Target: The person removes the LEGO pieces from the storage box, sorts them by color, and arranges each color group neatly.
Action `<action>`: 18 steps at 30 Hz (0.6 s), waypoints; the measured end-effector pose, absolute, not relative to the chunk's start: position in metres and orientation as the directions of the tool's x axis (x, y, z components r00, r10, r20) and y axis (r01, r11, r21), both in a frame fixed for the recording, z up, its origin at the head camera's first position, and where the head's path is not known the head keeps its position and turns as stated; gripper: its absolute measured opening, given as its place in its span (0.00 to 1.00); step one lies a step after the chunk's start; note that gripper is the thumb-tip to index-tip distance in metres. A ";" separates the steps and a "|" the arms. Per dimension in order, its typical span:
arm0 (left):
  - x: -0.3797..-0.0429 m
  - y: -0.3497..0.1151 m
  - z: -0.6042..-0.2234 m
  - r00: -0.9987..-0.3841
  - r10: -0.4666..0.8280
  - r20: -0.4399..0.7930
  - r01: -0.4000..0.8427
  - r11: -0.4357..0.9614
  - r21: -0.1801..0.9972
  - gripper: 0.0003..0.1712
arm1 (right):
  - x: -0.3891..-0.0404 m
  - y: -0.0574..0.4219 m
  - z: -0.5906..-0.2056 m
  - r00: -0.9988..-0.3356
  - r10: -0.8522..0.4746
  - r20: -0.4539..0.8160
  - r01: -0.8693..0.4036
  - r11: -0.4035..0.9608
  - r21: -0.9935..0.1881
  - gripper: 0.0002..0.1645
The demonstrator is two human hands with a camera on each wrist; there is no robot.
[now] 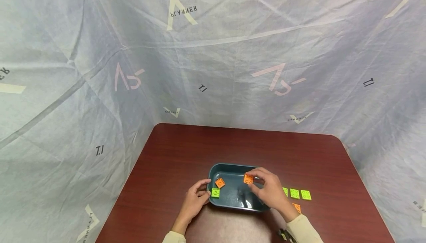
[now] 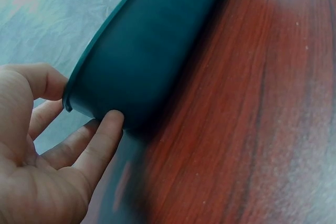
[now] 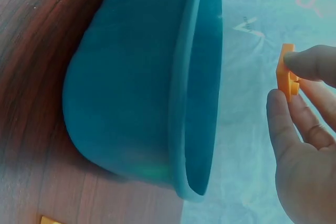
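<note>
A dark teal tray [image 1: 237,208] lies on the table. At its left end my left hand [image 1: 196,198] grips the rim, with fingers against the outer wall [image 2: 131,51] in the left wrist view. Above the tray's right half, my right hand [image 1: 271,189] pinches an orange toy brick [image 1: 248,178] between thumb and fingers. The right wrist view shows this orange brick [image 3: 285,72] edge-on, apart from the tray. Inside the tray, at the left, an orange brick [image 1: 220,183] and a lime green brick [image 1: 215,192] lie close together.
Right of the tray are lime green bricks [image 1: 294,193] in a row, one partly hidden by my right hand. Another orange brick [image 1: 297,208] lies near my right wrist. A small dark object [image 1: 283,234] sits by the right sleeve. Grey printed sheeting [image 1: 233,87] surrounds the reddish-brown table [image 1: 173,150].
</note>
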State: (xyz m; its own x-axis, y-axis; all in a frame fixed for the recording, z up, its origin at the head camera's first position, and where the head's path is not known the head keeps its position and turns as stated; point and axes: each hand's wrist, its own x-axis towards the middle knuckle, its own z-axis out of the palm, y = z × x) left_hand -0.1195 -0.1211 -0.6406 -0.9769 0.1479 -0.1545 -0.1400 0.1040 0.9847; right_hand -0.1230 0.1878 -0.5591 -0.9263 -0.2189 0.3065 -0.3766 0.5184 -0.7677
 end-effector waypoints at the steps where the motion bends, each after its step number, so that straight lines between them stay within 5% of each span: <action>1: -0.120 -0.121 -0.640 -0.977 0.148 -0.154 -0.140 0.104 0.985 0.25 | -0.123 0.189 -0.559 -0.926 -0.218 0.309 -0.378 0.519 -0.766 0.26; 18: -0.120 -0.121 -0.642 -0.976 0.151 -0.157 -0.145 0.092 0.985 0.25 | -0.108 0.212 -0.561 -0.906 -0.160 0.393 -0.416 0.513 -0.751 0.30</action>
